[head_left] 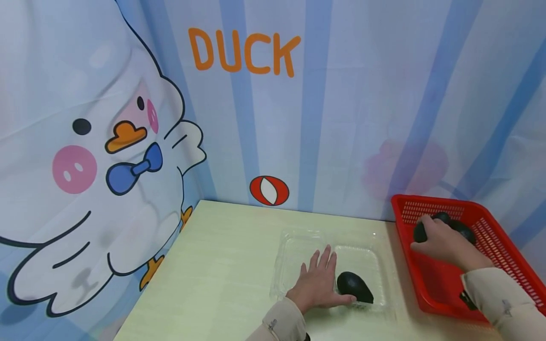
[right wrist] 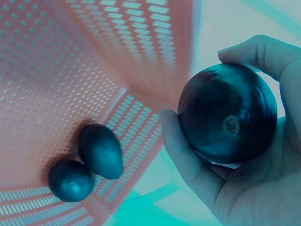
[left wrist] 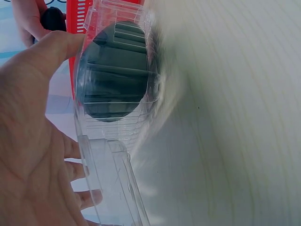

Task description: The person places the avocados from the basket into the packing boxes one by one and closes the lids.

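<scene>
My right hand (head_left: 445, 246) grips a dark avocado (right wrist: 228, 113) between thumb and fingers, its stem scar showing in the right wrist view. It is held at the left side of the red plastic basket (head_left: 441, 282). Two more avocados (right wrist: 100, 151) lie in the basket, against its far end. My left hand (head_left: 317, 284), fingers spread and straight, rests on the clear plastic clamshell container (head_left: 362, 255). Its thumb lies along the near rim beside one avocado (head_left: 353, 285), which sits in the right compartment. Through the clear wall, the left wrist view shows that avocado from the side.
The container stands on a pale wood-grain table (head_left: 213, 265), left of the basket. Behind the table hangs a blue striped cloth (head_left: 350, 104) printed with a duck and lettering. The basket's raised, perforated walls stand around the avocados inside.
</scene>
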`<state>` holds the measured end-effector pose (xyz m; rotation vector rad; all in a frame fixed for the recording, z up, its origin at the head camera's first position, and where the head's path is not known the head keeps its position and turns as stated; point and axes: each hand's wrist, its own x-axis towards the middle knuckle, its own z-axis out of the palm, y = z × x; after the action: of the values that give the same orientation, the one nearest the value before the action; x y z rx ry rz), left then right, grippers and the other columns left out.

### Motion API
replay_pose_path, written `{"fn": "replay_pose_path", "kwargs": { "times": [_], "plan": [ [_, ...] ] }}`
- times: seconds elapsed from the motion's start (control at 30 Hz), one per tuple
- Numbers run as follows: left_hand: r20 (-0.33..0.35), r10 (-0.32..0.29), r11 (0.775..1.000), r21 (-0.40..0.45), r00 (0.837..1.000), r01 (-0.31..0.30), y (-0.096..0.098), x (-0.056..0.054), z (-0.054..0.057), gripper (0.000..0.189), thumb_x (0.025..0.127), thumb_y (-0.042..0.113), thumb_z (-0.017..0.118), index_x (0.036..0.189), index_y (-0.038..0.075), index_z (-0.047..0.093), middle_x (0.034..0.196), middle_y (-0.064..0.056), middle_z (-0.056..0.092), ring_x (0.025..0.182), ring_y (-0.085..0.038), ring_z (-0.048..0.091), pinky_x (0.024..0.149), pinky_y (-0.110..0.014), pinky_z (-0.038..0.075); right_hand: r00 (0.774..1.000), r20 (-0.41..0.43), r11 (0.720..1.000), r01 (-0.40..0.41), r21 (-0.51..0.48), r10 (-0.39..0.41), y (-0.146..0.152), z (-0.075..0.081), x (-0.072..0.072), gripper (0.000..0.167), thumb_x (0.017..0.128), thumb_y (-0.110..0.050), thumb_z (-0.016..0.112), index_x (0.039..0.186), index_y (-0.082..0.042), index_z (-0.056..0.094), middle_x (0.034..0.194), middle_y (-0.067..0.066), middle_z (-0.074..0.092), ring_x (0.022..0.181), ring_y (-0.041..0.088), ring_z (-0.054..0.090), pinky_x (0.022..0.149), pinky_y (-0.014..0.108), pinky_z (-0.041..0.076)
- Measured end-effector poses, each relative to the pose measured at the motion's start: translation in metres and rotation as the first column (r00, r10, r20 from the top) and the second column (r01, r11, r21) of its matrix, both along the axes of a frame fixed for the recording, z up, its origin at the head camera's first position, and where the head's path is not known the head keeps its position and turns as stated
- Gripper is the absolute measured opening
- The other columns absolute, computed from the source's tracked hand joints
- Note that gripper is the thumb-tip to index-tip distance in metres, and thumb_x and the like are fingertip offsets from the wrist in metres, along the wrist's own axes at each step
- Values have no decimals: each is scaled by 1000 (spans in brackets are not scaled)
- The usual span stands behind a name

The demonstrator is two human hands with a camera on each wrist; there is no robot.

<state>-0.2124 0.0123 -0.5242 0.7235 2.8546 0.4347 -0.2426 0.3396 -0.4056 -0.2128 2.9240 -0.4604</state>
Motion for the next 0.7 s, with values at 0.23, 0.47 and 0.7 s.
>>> {"fn": "replay_pose_path", "kwargs": {
  "times": [0.23,0.47,0.7],
  "plan": [
    [5,1,1000,7,1000,-1,0,0,0,116,78,85,58,164,17,19,172,1,8,154,-29,21,112,-61,36,997,-71,1000,1,16,0,-20,5,16,71,87,-37,76,130,7,41,120,36,54,95,41,62,76,61,55],
    [2,2,1000,18,1000,-2,0,1,0,115,79,84,59,164,16,19,172,0,9,154,-30,21,112,-61,35,994,-108,1000,1,23,2,-34,6,26,70,85,-34,79,129,7,42,117,34,55,94,42,62,76,62,56],
    [-5,-3,1000,8,1000,3,1,0,-1,115,79,84,58,164,16,19,172,0,8,155,-30,20,113,-61,35,995,-103,1000,-10,8,11,-46,4,33,73,83,-33,80,130,7,42,109,27,57,90,35,60,77,59,57]
  ]
}}
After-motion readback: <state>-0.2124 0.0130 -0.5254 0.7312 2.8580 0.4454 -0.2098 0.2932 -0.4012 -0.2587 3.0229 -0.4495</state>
